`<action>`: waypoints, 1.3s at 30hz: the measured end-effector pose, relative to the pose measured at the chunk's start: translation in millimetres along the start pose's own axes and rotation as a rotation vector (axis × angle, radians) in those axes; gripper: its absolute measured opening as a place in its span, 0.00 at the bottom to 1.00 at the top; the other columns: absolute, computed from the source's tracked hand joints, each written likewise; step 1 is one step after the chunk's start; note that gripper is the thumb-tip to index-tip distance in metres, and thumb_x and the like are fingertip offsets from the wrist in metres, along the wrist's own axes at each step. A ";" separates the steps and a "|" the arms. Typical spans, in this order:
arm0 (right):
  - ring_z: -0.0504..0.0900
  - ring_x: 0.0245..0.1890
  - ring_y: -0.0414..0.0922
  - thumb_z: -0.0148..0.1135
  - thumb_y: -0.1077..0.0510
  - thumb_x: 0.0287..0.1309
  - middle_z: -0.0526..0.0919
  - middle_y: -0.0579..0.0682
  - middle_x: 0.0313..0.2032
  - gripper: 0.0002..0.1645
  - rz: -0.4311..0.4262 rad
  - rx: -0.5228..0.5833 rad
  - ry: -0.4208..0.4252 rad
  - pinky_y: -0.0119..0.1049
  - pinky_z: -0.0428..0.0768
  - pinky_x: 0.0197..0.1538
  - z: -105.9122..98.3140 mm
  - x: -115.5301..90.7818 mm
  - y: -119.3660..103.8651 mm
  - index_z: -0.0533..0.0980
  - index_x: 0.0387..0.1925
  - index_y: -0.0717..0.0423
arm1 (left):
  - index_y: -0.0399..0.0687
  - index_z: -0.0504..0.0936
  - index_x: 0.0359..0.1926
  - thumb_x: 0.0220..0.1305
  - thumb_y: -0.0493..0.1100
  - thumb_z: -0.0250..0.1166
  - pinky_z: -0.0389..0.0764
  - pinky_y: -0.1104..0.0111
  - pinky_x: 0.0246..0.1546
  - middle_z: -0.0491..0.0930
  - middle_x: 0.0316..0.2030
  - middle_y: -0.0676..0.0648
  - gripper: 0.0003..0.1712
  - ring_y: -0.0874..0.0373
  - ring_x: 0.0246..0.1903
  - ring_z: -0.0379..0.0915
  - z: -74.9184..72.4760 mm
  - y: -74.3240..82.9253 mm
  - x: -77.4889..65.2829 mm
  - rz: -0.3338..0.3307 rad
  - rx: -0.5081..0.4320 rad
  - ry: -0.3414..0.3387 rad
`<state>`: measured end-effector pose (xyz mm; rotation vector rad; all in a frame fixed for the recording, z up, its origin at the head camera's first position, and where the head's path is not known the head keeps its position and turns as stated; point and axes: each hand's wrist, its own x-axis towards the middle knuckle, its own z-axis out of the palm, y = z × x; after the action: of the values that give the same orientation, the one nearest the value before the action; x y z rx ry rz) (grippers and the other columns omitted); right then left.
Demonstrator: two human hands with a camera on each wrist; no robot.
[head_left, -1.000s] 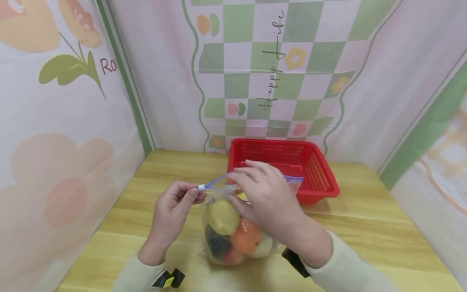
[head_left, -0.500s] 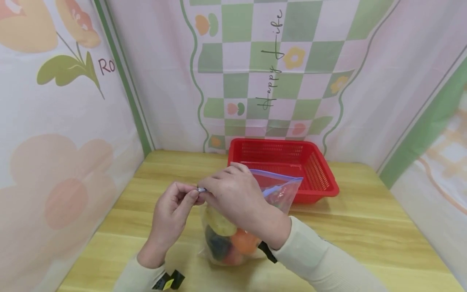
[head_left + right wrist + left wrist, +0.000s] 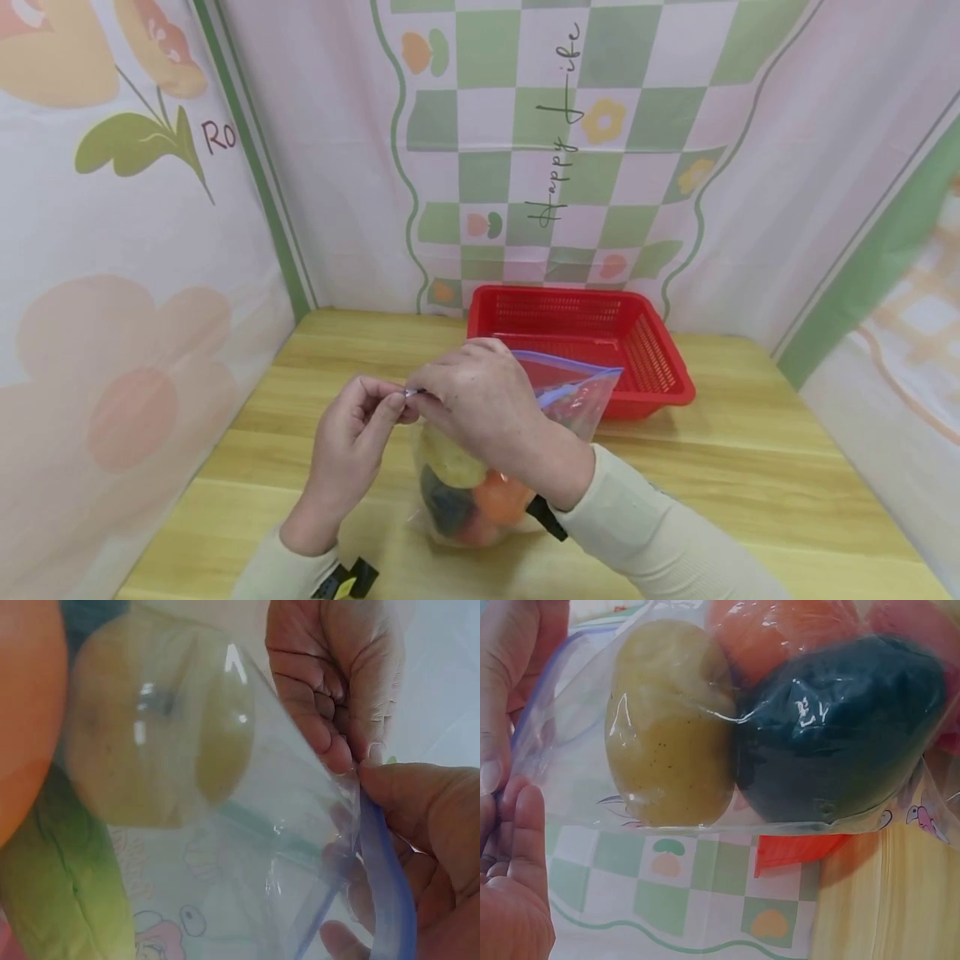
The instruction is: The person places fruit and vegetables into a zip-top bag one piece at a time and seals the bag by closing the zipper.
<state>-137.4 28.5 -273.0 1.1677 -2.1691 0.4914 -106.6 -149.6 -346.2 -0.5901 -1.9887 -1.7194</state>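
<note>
A clear zip bag (image 3: 592,408) with a purple zip strip (image 3: 390,892) stands on the table in the head view. My left hand (image 3: 348,446) pinches its left top corner between thumb and index finger. Right beside those fingertips, my right hand (image 3: 487,408) pinches the same end of the strip, covering most of the small slider (image 3: 412,392). Through the plastic show a yellow speckled potato-like item (image 3: 671,727), a dark green oval item (image 3: 840,735), an orange round one (image 3: 501,498) and a yellow-green one (image 3: 64,877).
Behind the bag sits a red perforated basket (image 3: 660,358), nearly touching the bag's right top corner. Wooden tabletop (image 3: 750,467) extends to both sides. Printed cloth (image 3: 345,167) hangs along the back and sides.
From over the middle of the bag's mouth, my right hand has moved left to the slider end. It has stayed there for the last half second. My left hand has kept its pinch.
</note>
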 end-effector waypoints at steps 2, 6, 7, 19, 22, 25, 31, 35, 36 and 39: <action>0.83 0.31 0.35 0.70 0.51 0.53 0.87 0.36 0.30 0.05 0.004 -0.005 -0.005 0.36 0.73 0.42 -0.3 -0.1 -0.4 0.87 0.33 0.43 | 0.36 0.73 0.41 0.68 0.32 0.55 0.83 0.65 0.37 0.81 0.33 0.44 0.03 0.55 0.34 0.81 1.3 -0.1 -0.4 0.015 0.011 0.012; 0.82 0.32 0.36 0.68 0.50 0.54 0.86 0.36 0.28 0.05 0.019 -0.022 -0.025 0.37 0.74 0.41 -1.6 -0.7 -0.7 0.86 0.31 0.42 | 0.38 0.73 0.41 0.68 0.30 0.54 0.83 0.67 0.37 0.81 0.34 0.46 0.04 0.56 0.33 0.80 4.7 0.6 -0.4 0.052 0.056 0.026; 0.82 0.32 0.37 0.68 0.50 0.54 0.85 0.36 0.27 0.04 0.022 -0.026 -0.027 0.37 0.74 0.41 -2.0 -1.1 -0.7 0.86 0.30 0.43 | 0.38 0.73 0.41 0.68 0.31 0.54 0.83 0.67 0.37 0.81 0.34 0.46 0.04 0.56 0.34 0.80 5.5 0.7 -0.3 0.056 0.064 0.028; 0.78 0.27 0.39 0.62 0.52 0.52 0.82 0.37 0.25 0.04 0.040 -0.069 -0.051 0.39 0.76 0.37 -14.9 -10.0 11.1 0.83 0.28 0.43 | 0.39 0.73 0.42 0.69 0.33 0.54 0.83 0.68 0.35 0.80 0.32 0.46 0.03 0.58 0.33 0.81 2.7 0.9 -0.4 0.018 0.095 0.085; 0.79 0.27 0.39 0.62 0.52 0.52 0.82 0.38 0.25 0.04 0.035 -0.082 -0.050 0.39 0.76 0.35 -19.9 -15.0 16.8 0.83 0.28 0.43 | 0.39 0.72 0.41 0.70 0.34 0.54 0.83 0.68 0.35 0.80 0.31 0.46 0.03 0.58 0.32 0.81 1.7 0.5 -0.1 0.004 0.098 0.087; 0.79 0.29 0.40 0.62 0.52 0.51 0.82 0.38 0.26 0.04 0.043 -0.087 -0.053 0.39 0.76 0.34 -25.3 -21.1 22.3 0.83 0.29 0.42 | 0.39 0.73 0.41 0.70 0.35 0.54 0.83 0.68 0.35 0.80 0.31 0.46 0.03 0.58 0.32 0.81 0.7 -0.1 0.0 -0.004 0.102 0.094; 0.79 0.28 0.39 0.63 0.53 0.50 0.80 0.37 0.25 0.03 0.073 -0.090 -0.080 0.37 0.76 0.33 -35.8 -34.4 32.1 0.81 0.28 0.41 | 0.37 0.72 0.41 0.70 0.35 0.54 0.83 0.68 0.36 0.79 0.31 0.44 0.04 0.59 0.32 0.80 0.0 -0.3 -0.5 -0.017 0.092 0.105; 0.78 0.28 0.39 0.63 0.53 0.49 0.80 0.36 0.25 0.03 0.091 -0.091 -0.081 0.37 0.76 0.33 -41.7 -42.4 37.8 0.81 0.28 0.41 | 0.35 0.72 0.41 0.70 0.34 0.54 0.83 0.69 0.36 0.78 0.31 0.44 0.04 0.59 0.32 0.80 0.0 1.0 -1.0 -0.019 0.078 0.117; 0.78 0.28 0.38 0.63 0.53 0.49 0.79 0.36 0.25 0.03 0.095 -0.090 -0.080 0.37 0.76 0.33 -43.1 -44.2 39.1 0.81 0.28 0.41 | 0.35 0.72 0.41 0.70 0.34 0.54 0.83 0.69 0.36 0.78 0.31 0.44 0.04 0.59 0.32 0.80 -0.1 1.2 -1.2 -0.018 0.075 0.123; 0.77 0.27 0.37 0.64 0.54 0.48 0.80 0.36 0.25 0.03 0.106 -0.089 -0.077 0.36 0.76 0.32 -46.6 -49.2 42.5 0.81 0.28 0.41 | 0.34 0.72 0.40 0.69 0.34 0.54 0.83 0.68 0.35 0.78 0.31 0.43 0.04 0.58 0.31 0.80 -0.6 1.2 -1.8 -0.015 0.061 0.138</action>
<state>-136.7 108.5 -273.1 1.0428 -2.3033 0.3968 -104.5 -150.1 -346.2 -0.4244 -1.9455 -1.6555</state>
